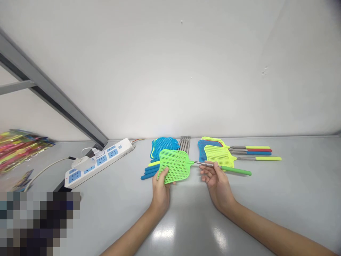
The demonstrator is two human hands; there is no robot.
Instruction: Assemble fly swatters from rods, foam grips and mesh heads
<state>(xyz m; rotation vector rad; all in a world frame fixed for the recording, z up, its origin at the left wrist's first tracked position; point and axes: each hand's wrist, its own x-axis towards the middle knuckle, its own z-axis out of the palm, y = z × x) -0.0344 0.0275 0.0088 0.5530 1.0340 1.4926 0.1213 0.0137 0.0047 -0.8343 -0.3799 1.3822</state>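
Observation:
A green fly swatter point(176, 165) is held level above the table, its mesh head to the left and its green handle to the right. My left hand point(161, 188) pinches the lower left edge of the head, thumb on top. Around the metal shaft, just left of the green grip, my right hand point(217, 179) is closed with thumb and fingers. Behind the head lie loose blue swatter heads point(165, 145), several metal rods point(185, 142) and blue handles point(150, 172), partly hidden. Beyond my right hand rest yellow swatters point(220, 154) and a blue swatter point(201, 151) with handles attached.
A white power strip point(99, 161) with plugs and cables lies at the left. Further left are plastic-wrapped colourful packages point(21, 149) beside a grey metal frame point(53, 92). A pale wall point(186, 71) rises behind the grey table point(298, 199). The lower left corner is pixelated.

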